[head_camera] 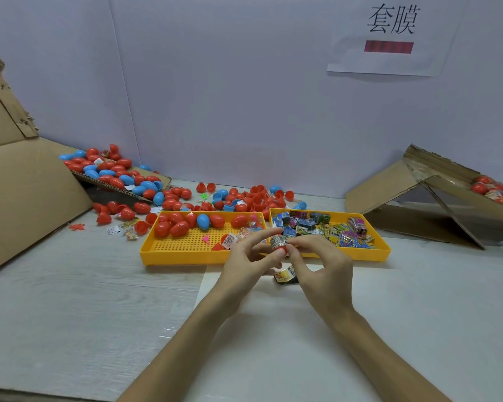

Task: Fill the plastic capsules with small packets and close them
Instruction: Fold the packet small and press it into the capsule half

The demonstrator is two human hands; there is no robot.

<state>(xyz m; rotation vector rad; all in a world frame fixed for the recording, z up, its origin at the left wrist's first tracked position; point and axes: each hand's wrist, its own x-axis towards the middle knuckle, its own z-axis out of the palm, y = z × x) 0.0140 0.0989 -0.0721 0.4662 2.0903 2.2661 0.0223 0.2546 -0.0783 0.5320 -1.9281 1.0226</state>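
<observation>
Red capsule half [283, 250] getting stuffed, mid-bench [99, 300]
It's pinched by the left hand [249, 258]; the packet [278, 241] is gripped by right hand [324, 275] fingertips.

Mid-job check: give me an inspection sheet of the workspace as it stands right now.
Surface: pale table, white sheet under the hands.
Job's things: red capsule with a packet sticking out; left tray holds capsules, right tray holds packets.
Clutter: loose capsules behind the trays; spare packet by the right hand.
Grippers: left hand and right hand both pinch the red capsule.
Cables: nothing seen.
Surroundings: left cardboard box, right cardboard box, wall sign.
</observation>
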